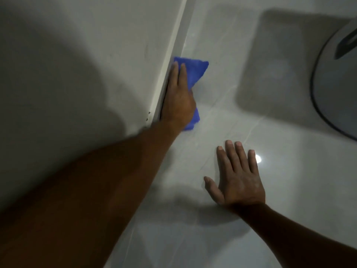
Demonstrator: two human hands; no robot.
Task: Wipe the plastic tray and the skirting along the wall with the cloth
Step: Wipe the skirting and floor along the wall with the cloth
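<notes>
Left hand [178, 97] presses blue cloth [195, 74] against skirting [170, 55]; right hand [238, 176] flat on floor [222, 105].

The scene is dim and greyish, with soft overall focus and mild blur. A small bright glare spot sits on the glossy floor [289, 180] just beside the right hand [236, 177]. A broad dark shadow covers the wall [77, 64] along the left edge, and another blocky shadow lies on the floor near the top right corner. The left forearm [87, 190] is murky and underexposed. Straight lines such as the skirting [172, 55] bend slightly from wide-angle distortion
</notes>
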